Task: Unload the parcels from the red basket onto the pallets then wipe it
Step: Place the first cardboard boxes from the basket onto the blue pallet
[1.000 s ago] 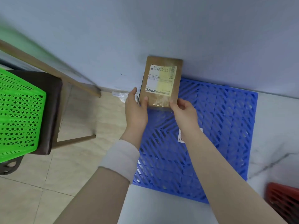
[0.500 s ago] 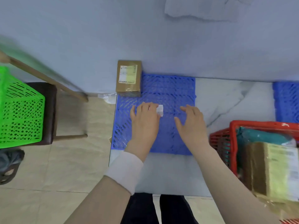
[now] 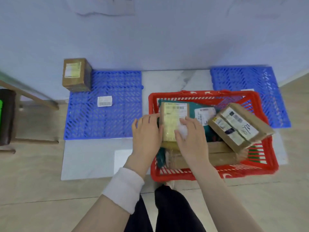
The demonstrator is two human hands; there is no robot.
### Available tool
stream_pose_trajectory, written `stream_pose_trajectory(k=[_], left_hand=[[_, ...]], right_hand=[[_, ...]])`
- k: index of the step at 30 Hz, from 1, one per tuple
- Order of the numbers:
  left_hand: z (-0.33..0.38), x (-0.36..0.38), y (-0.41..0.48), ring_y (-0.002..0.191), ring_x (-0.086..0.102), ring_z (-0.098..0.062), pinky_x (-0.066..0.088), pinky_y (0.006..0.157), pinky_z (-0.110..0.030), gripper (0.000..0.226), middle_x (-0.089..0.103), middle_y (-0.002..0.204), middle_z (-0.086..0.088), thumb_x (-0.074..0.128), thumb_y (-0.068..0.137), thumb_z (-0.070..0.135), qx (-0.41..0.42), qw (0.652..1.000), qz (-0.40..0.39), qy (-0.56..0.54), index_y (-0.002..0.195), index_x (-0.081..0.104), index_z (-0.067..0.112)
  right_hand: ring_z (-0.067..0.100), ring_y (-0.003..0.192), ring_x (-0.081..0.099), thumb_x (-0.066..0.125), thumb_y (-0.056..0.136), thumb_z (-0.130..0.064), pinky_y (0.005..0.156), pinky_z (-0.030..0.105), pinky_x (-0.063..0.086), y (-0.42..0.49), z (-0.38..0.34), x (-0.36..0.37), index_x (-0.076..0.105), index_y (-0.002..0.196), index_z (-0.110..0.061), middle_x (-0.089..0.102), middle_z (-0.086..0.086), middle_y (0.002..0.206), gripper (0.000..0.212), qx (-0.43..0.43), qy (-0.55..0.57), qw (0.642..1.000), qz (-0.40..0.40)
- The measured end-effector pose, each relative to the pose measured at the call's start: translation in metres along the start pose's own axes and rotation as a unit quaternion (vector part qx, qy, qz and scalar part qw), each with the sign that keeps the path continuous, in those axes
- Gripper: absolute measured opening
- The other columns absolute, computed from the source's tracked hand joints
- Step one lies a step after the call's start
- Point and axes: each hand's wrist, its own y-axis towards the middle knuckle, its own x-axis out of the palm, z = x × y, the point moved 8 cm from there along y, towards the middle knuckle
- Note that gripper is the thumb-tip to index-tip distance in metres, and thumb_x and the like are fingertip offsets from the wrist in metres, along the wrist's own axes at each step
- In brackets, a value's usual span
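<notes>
The red basket [image 3: 260, 171] sits on the pale floor slab, holding several parcels. Both my hands rest on a brown labelled parcel [image 3: 172, 118] at the basket's left side: my left hand [image 3: 147, 131] against its left edge, my right hand [image 3: 190, 134] flat on its top. A teal bag [image 3: 207, 131] and a large tilted brown box [image 3: 239, 126] lie to the right inside. One brown parcel [image 3: 76, 75] stands at the far left corner of the left blue pallet [image 3: 103, 123], against the wall. A second blue pallet [image 3: 250, 77] lies behind the basket on the right.
A loose barcode label [image 3: 104, 101] lies on the left pallet. A dark stool [image 3: 6, 118] and a wooden frame [image 3: 33, 96] stand at the far left. The wall runs close behind the pallets. My legs [image 3: 167, 211] are at the bottom.
My hands let go of the parcel left at the pallet's far corner, crossed the pallet to the right and settled on a parcel in the red basket. The view swung right.
</notes>
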Motion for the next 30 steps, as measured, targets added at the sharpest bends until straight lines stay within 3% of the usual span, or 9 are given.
stream_pose_trajectory(k=[7, 11, 14, 17, 21, 27, 30], left_hand=[[0.027, 0.015, -0.015, 0.124, 0.043, -0.020, 0.024, 0.106, -0.037, 0.045, 0.050, 0.133, -0.001, 0.048, 0.092, 0.032, -0.052, 0.998, -0.009, -0.045, 0.134, 0.039, 0.021], [0.011, 0.027, -0.014, 0.121, 0.049, -0.021, 0.039, 0.102, -0.042, 0.049, 0.051, 0.133, -0.004, 0.052, 0.091, 0.034, -0.130, 0.974, -0.029, -0.181, 0.135, 0.039, 0.016], [0.002, 0.039, -0.019, 0.118, 0.052, -0.017, 0.043, 0.095, -0.027, 0.048, 0.054, 0.132, -0.003, 0.052, 0.091, 0.032, -0.182, 0.934, -0.039, -0.304, 0.133, 0.040, 0.014], [-0.005, 0.052, -0.025, 0.112, 0.053, -0.014, 0.039, 0.084, -0.019, 0.049, 0.054, 0.131, -0.005, 0.048, 0.093, 0.036, -0.226, 0.916, -0.059, -0.327, 0.135, 0.040, 0.012], [-0.003, 0.058, -0.027, 0.097, 0.051, -0.008, 0.038, 0.077, -0.018, 0.038, 0.059, 0.124, -0.004, 0.047, 0.095, 0.027, -0.219, 0.918, -0.073, -0.324, 0.130, 0.046, 0.015], [0.008, 0.028, -0.025, 0.099, 0.053, -0.006, 0.041, 0.081, -0.016, 0.036, 0.060, 0.120, 0.001, 0.051, 0.093, 0.024, -0.200, 0.898, -0.019, -0.391, 0.127, 0.050, 0.015], [0.006, -0.003, -0.018, 0.097, 0.056, -0.004, 0.044, 0.078, -0.005, 0.036, 0.061, 0.115, 0.003, 0.053, 0.092, 0.021, -0.186, 0.883, 0.019, -0.431, 0.126, 0.052, 0.013]], right_hand=[[0.016, 0.129, 0.038, 0.058, 0.088, -0.025, 0.107, 0.031, 0.031, -0.011, 0.061, -0.025, 0.048, 0.128, -0.017, 0.048, 0.001, 0.135, 0.042, 0.079, 0.101, 0.992, -0.011], [0.012, 0.127, 0.039, 0.058, 0.087, -0.033, 0.100, 0.025, 0.030, -0.009, 0.073, -0.012, 0.046, 0.130, -0.020, 0.046, -0.001, 0.136, 0.046, 0.130, 0.173, 0.975, -0.052], [0.014, 0.127, 0.043, 0.059, 0.087, -0.036, 0.101, 0.029, 0.035, -0.008, 0.080, 0.006, 0.043, 0.134, -0.019, 0.046, 0.000, 0.139, 0.052, 0.173, 0.226, 0.955, -0.090], [0.007, 0.114, 0.049, 0.058, 0.088, -0.036, 0.092, 0.023, 0.038, -0.008, 0.084, 0.026, 0.041, 0.137, -0.018, 0.050, -0.001, 0.137, 0.055, 0.207, 0.274, 0.931, -0.124], [0.000, 0.099, 0.054, 0.053, 0.090, -0.037, 0.079, 0.016, 0.042, -0.012, 0.085, 0.039, 0.050, 0.131, -0.024, 0.061, -0.007, 0.124, 0.042, 0.219, 0.320, 0.912, -0.133], [0.004, 0.108, 0.056, 0.051, 0.091, -0.038, 0.091, 0.023, 0.044, -0.008, 0.064, 0.008, 0.052, 0.130, -0.026, 0.062, -0.009, 0.121, 0.041, 0.184, 0.329, 0.921, -0.095], [0.004, 0.109, 0.056, 0.050, 0.091, -0.039, 0.088, 0.019, 0.043, 0.001, 0.036, -0.008, 0.051, 0.130, -0.028, 0.063, -0.010, 0.120, 0.041, 0.156, 0.337, 0.925, -0.082]])
